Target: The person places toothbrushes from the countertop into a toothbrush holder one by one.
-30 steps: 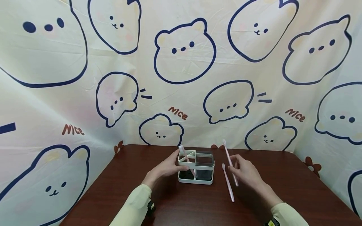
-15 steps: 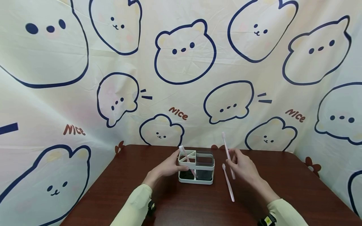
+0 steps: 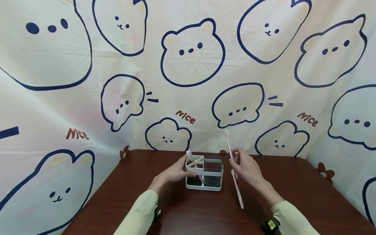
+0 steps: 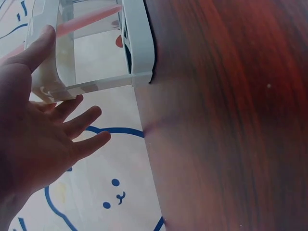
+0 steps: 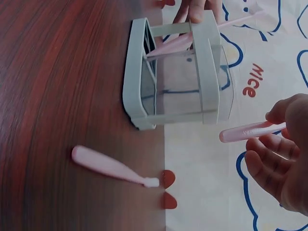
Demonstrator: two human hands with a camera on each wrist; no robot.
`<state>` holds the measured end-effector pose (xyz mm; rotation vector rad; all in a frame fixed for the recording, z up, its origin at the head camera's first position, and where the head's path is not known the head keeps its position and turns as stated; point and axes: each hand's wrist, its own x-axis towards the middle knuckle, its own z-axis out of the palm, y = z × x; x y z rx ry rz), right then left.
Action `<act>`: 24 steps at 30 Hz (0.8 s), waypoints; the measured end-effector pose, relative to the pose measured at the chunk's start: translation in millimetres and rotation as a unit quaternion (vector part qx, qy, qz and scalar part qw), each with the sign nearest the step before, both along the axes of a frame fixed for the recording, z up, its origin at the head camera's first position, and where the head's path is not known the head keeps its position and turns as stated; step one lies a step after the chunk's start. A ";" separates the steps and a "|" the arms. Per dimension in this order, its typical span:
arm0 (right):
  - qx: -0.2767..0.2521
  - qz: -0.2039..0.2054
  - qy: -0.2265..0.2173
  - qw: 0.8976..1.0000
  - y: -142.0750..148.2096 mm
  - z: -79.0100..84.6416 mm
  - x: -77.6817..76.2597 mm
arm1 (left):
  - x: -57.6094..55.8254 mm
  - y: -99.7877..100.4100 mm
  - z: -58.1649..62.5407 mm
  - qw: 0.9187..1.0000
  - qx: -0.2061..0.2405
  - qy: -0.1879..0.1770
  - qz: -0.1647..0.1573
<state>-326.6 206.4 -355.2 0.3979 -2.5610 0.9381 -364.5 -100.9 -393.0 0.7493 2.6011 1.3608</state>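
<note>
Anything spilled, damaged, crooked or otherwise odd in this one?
Nothing looks spilled or damaged. Only the slanted toothbrush in the pale holder is askew: it leans rather than standing straight, which seems ordinary for a roomy compartment. A second toothbrush lies on the table; the right hand holds a third toothbrush.

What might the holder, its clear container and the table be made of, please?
The holder looks like pale, matt plastic with smooth moulded edges. The clear container seems smooth plastic, possibly glass: the backdrop shows through. The table looks like wood or laminate, with streaky grain and soft sheen.
</note>
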 end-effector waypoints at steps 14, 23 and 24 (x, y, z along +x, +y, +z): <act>-0.052 -0.002 0.012 0.999 -27.2 11.6 0.8 | -1.2 0.0 -2.4 1.000 -0.010 0.001 0.011; -0.049 0.008 0.060 0.997 -43.5 18.3 -0.8 | 0.1 -0.4 -4.4 1.000 -0.018 0.006 0.022; -0.050 0.010 0.064 0.997 -45.2 18.8 -0.6 | 0.3 -0.4 -4.3 1.000 -0.018 0.008 0.023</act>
